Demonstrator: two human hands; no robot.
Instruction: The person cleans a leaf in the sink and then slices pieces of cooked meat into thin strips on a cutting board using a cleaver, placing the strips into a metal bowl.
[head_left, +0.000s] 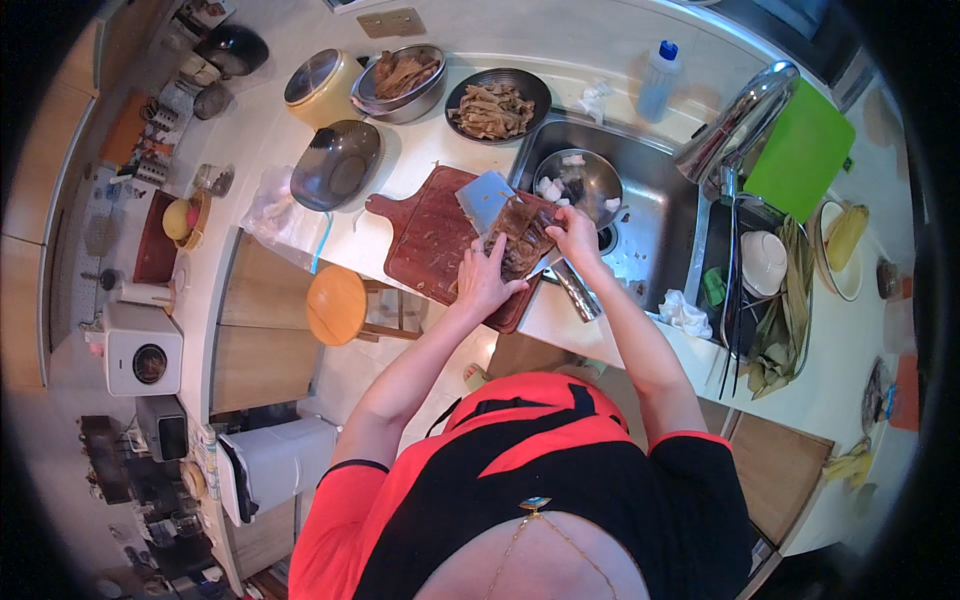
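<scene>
A dark wooden cutting board (427, 247) lies at the counter's edge, partly beside the sink. On it rests a cleaver (484, 196) with a metal handle, its blade under a brown, wrinkled piece of food (521, 236). My left hand (484, 277) presses on the near left side of this food with fingers spread. My right hand (574, 234) holds the food's right edge between thumb and fingers, above the cleaver's handle. Small scraps stick to the board. Behind it stand a black plate of brown strips (495, 109) and a metal bowl with similar brown pieces (405, 73).
In the sink (652, 255), at the right, sits a metal bowl (600, 169) with white pieces. The faucet (739, 120) arches over the sink's right side. A dark empty-looking bowl (335, 165) and a plastic bag (274, 217) lie left of the board. A round wooden stool (336, 306) stands below.
</scene>
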